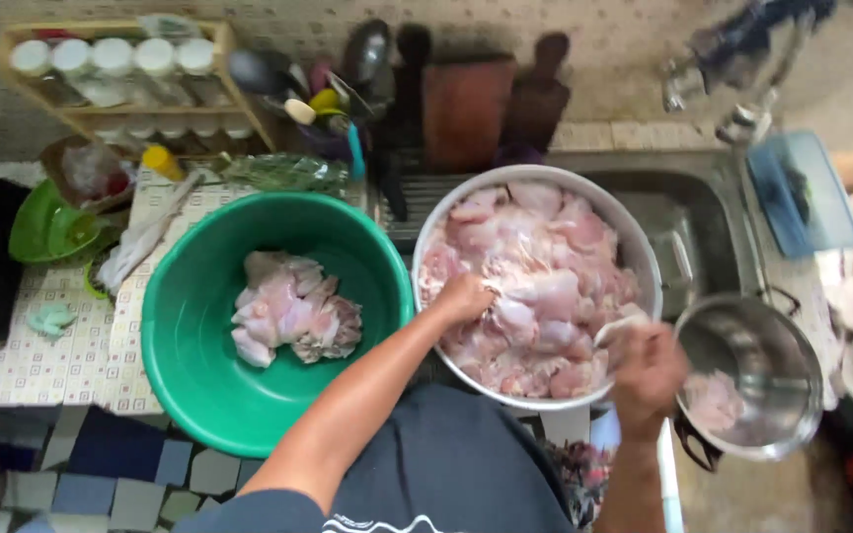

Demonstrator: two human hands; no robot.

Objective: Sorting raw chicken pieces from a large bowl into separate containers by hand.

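A large white basin [644, 252] is heaped with raw pink chicken pieces [545, 266]. My left hand [464, 297] reaches into the heap and closes on one piece. My right hand [648, 367] hovers at the basin's right rim, fingers curled around a pale object that I cannot make out. To the left stands a green plastic bowl [190, 365] holding a small pile of chicken pieces [293, 318]. At the right, a steel pot [772, 355] holds a few scraps of meat.
A sink [688, 197] with a tap [742, 118] lies behind the basin. A spice rack [116, 74], utensil holder [333, 99] and cutting boards [466, 109] line the back wall. A blue lid [802, 192] sits at the right. A small green bowl [46, 227] is at the left.
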